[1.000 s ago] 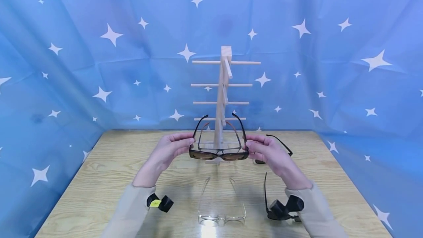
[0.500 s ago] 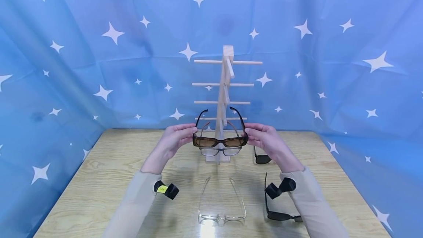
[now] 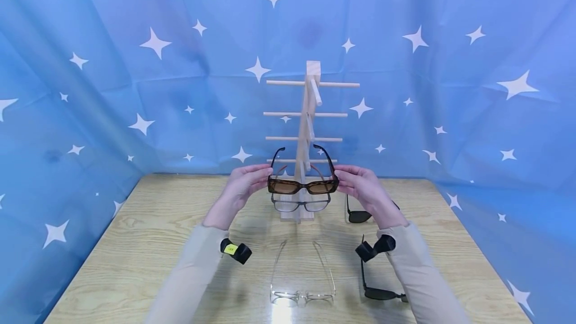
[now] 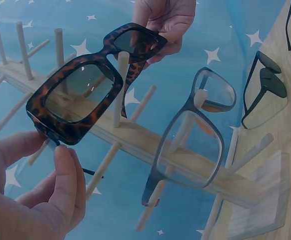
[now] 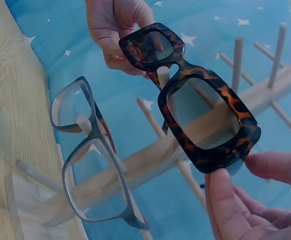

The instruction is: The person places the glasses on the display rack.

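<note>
Brown sunglasses point(image 3: 303, 186) were held by the left hand point(image 3: 240, 185) and right hand point(image 3: 362, 185), a wooden rack point(image 3: 304, 124) was set near the worktop's point(image 3: 157, 224) back edge, dark sunglasses point(image 3: 358, 217) laid rightward.

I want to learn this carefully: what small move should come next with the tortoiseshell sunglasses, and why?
Probably ease the tortoiseshell sunglasses down onto the wooden peg: it shows at their bridge, the left hand and right hand pinch their sides, and contact is unclear.
</note>
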The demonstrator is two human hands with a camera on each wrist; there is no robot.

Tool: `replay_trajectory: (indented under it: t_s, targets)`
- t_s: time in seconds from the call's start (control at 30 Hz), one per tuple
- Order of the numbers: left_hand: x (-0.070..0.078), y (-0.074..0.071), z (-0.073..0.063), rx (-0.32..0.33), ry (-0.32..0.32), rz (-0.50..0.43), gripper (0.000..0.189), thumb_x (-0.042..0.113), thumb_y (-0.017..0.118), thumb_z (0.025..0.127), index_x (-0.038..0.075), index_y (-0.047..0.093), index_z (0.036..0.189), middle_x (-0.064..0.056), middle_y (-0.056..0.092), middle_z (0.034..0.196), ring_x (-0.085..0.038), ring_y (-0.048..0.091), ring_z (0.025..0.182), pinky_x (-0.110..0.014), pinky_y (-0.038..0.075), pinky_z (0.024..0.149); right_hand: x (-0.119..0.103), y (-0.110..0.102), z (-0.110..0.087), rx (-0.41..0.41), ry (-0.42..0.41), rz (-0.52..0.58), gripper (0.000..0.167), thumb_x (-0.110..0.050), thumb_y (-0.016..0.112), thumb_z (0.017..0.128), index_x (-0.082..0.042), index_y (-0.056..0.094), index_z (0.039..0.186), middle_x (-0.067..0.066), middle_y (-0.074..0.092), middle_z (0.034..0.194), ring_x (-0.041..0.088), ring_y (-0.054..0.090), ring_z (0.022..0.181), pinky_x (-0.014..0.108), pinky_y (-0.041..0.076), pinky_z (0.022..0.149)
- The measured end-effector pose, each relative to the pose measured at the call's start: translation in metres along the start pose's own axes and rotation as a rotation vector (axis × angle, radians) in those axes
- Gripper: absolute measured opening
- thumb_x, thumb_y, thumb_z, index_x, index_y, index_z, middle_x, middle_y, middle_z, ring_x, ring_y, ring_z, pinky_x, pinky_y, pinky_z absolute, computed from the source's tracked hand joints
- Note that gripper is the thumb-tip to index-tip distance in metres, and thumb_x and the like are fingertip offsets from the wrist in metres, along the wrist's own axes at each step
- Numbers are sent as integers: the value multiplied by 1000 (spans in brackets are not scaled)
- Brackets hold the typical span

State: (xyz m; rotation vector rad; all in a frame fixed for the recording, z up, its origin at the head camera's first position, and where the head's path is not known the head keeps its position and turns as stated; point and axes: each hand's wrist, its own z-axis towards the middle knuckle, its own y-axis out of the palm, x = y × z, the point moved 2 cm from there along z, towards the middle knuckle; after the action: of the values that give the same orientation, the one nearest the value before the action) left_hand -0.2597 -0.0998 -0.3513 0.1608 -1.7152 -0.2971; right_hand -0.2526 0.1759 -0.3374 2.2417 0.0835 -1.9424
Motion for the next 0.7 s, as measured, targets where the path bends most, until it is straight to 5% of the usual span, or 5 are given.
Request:
replay_trajectory:
  t_s: [0.7]
  targets:
    - [-7, 1, 8, 35, -12, 20, 38, 3, 66, 85, -12, 56, 119, -3, 65, 82, -10, 60, 68, -21, 54, 70, 8, -4, 9, 26, 12, -19, 40, -13, 59, 93, 8, 46, 125, 0, 65, 87, 10, 60, 75, 22, 54, 75]
